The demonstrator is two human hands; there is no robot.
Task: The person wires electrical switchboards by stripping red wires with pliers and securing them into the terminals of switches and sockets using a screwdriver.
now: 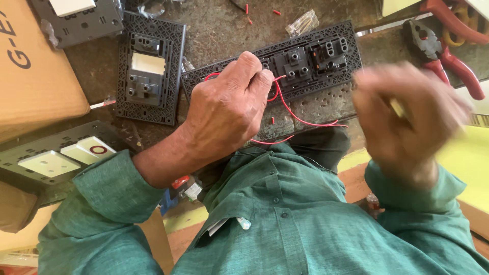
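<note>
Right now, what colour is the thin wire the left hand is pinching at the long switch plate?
Red. The thin wire shows best in the head view, looping below the left hand.

A: From where does the single head-worn view look?

B: From above the person's chest, facing steeply down over the green woven shirt [295, 224] onto the rough grey-brown worktop [219, 25].

A: How near is it?

B: Close. The long black plastic switch plate with red wires [310, 58] lies just beyond the shirt, in the upper middle of the frame. The left hand [226, 109] fills the centre, resting against that plate; the right hand [407, 114] is nearer the lens, right of the plate and blurred.

A: Any second view?

B: No, only this one, so nothing is shared.
</note>
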